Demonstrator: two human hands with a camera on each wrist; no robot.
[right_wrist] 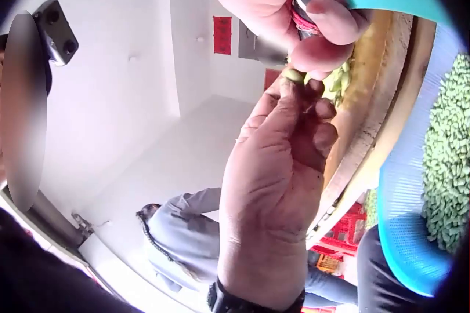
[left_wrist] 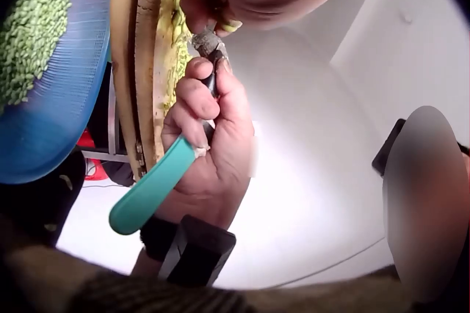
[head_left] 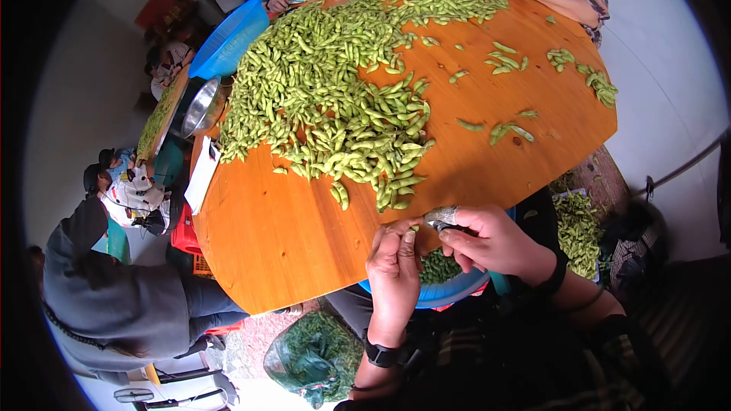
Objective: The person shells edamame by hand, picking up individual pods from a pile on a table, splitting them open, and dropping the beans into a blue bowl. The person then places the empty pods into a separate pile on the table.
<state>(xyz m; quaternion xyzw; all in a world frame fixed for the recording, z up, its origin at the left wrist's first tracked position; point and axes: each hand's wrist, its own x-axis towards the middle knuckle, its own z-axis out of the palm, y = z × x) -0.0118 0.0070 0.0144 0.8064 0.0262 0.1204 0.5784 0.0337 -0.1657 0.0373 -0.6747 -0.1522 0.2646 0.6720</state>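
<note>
Near the table's front edge, my left hand pinches a green soybean pod between thumb and fingers, which hide most of it. Close on its right, my right hand grips a tool with a teal handle and a dark middle part. A grey covering shows at the fingertip end of this hand, right by the pod; fingers hide the tool's working end. Below both hands stands a blue basin holding shelled green beans. A large heap of pods spreads over the wooden table.
Loose pods lie on the table's right side. A blue basket and a steel bowl stand at the left edge. A green bag sits on the floor. Other people sit across the table, and a person in grey is at left.
</note>
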